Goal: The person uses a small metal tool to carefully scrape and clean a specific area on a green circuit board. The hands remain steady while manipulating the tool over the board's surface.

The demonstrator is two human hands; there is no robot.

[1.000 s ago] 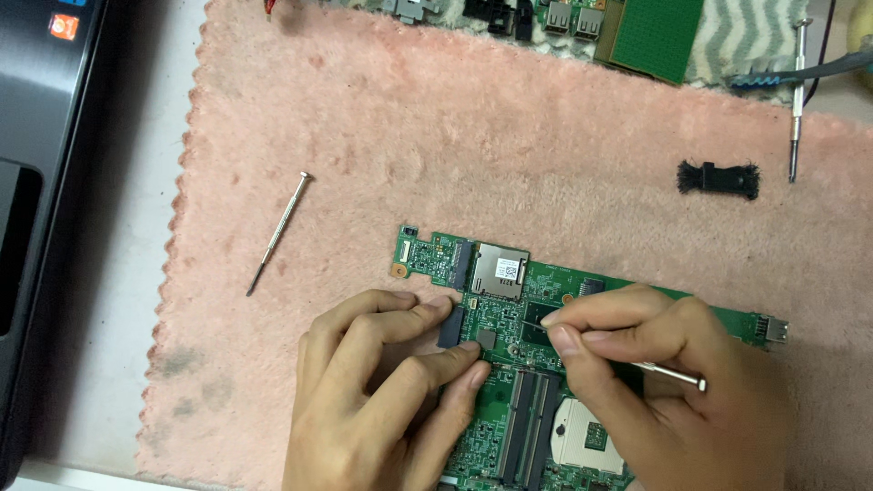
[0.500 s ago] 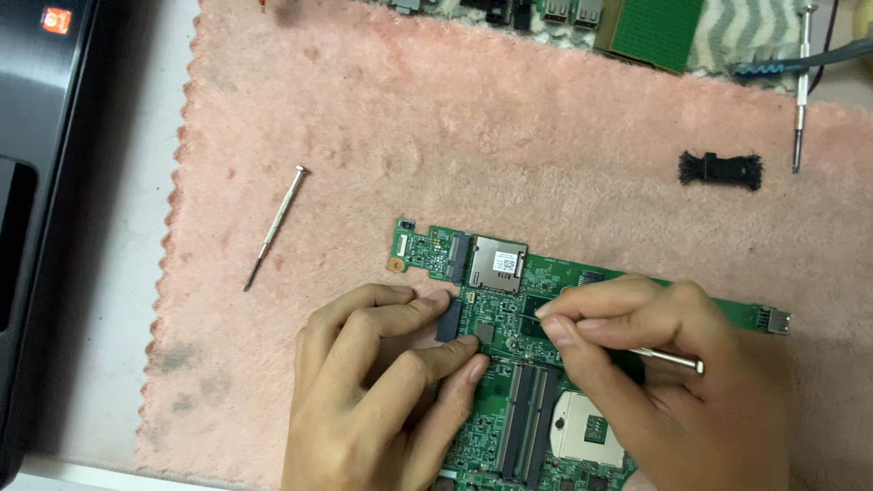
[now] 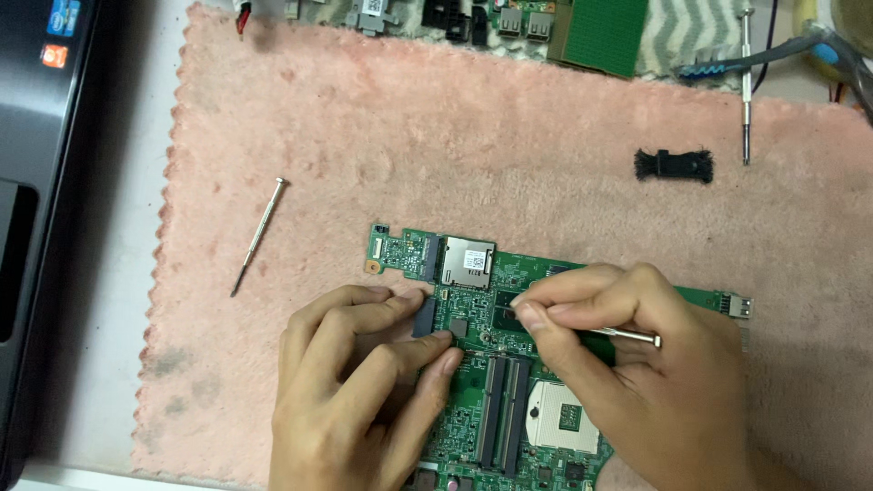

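Motherboard (image 3: 509, 364), green and crowded with chips, slots and a square processor socket, lies flat near the lower edge of the pink towel (image 3: 473, 136), which looks to be there as a soft, non-slip bed under it. Nearest the camera, the left hand (image 3: 364, 400) rests on the board's left part with its fingers pressed together and curled, the fingertips bearing down beside a small dark connector, seemingly to keep the board from shifting. Just beside it, the right hand (image 3: 646, 382) pinches a thin metal tool (image 3: 627, 336), probably a small screwdriver, between thumb and forefinger; the shaft shows behind the fingers while the tip is hidden against the board's middle, so what it touches cannot be told. The two hands nearly meet over the board, one steadying and one working.

Farther out on the left of the towel, well apart from the hands, a slim screwdriver (image 3: 259, 236) lies at a slant, within reach. Toward the far right sit a small black plastic part (image 3: 675, 165) and another long screwdriver (image 3: 746, 86) lying almost straight up the view. Along the far edge are more green circuit boards (image 3: 600, 36) and connectors, and a dark laptop (image 3: 36, 182) occupies the left border off the towel
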